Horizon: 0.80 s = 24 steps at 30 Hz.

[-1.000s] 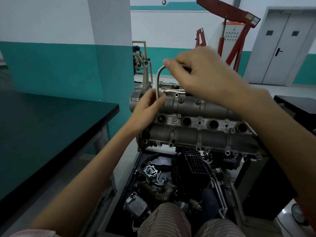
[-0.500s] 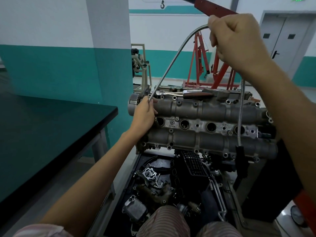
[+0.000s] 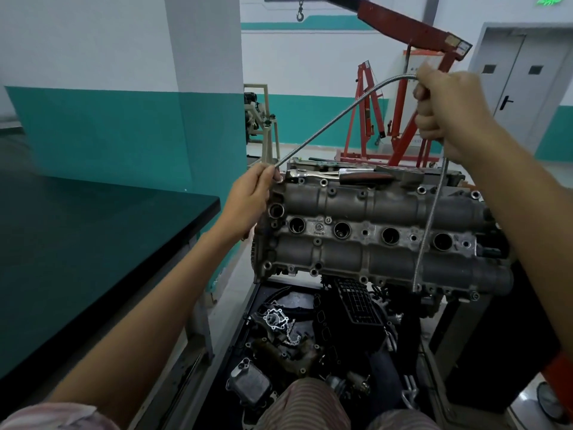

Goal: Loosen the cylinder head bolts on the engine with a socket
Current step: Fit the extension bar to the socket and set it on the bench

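Fingers of both hands curl closed on the flexible shaft (image 3: 325,128) — left hand (image 3: 251,200) at its tip, right hand (image 3: 449,113) mid-length.

Four plug wells (image 3: 342,230) (one engine (image 3: 372,237)).

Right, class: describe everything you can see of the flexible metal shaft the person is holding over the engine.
The flexible shaft is a thin, silver, spiral-wound metal tube. The left hand pinches one end by the far left corner of the cylinder head. From there it rises in an arc to the right hand, which grips it in a fist. Beyond the fist it hangs down across the head, ending near its front edge.
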Tool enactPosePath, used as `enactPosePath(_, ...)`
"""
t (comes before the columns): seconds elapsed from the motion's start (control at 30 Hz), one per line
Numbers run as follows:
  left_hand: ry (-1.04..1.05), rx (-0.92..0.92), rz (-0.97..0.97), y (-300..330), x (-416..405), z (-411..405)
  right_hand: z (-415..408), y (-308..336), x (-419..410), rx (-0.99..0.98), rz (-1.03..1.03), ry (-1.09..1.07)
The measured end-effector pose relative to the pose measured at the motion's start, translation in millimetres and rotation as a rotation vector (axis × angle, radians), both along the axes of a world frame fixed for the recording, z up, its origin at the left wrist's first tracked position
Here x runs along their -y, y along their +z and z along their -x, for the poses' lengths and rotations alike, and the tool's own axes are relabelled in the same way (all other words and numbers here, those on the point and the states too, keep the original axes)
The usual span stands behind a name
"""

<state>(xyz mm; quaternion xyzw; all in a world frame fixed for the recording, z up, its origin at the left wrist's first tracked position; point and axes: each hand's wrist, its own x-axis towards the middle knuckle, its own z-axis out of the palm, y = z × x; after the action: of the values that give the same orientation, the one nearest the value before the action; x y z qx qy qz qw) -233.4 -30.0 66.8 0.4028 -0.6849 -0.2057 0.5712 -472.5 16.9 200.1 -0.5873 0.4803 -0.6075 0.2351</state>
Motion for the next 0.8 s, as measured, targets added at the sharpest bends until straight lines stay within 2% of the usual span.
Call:
enactPosePath(0.13,0.050,-0.168,-0.046,8,1,-18,-8,-1,5,0.177,-0.097,0.200)
enactPosePath(0.23,0.080,-0.489,-0.300,9,1,-28,-28,2,8,0.314,-0.156,0.364)
enactPosePath(0.3,0.085,-0.558,-0.383,12,-6,-30,-49,8,11,0.359,-0.172,0.453)
enactPosePath(0.37,0.015,-0.469,-0.388,22,-21,-31,-77,18,16,0.387,-0.164,0.514)
enactPosePath(0.47,-0.132,-0.103,-0.311,38,-52,-33,-126,34,27,0.453,-0.142,0.532)
enactPosePath(0.53,-0.013,0.237,-0.137,40,-66,-38,-158,37,35,0.481,-0.143,0.508)
enactPosePath(0.6,0.251,0.520,0.081,37,-67,-48,-187,34,46,0.502,-0.168,0.486)
enactPosePath(0.67,0.408,0.567,0.139,32,-63,-63,-214,26,55,0.538,-0.201,0.506)
enactPosePath(0.73,0.514,0.544,0.099,24,-54,-82,-241,20,61,0.585,-0.221,0.565)
enactPosePath(0.8,0.616,0.506,0.043,14,-44,-105,-265,8,67,0.474,-0.219,0.642)
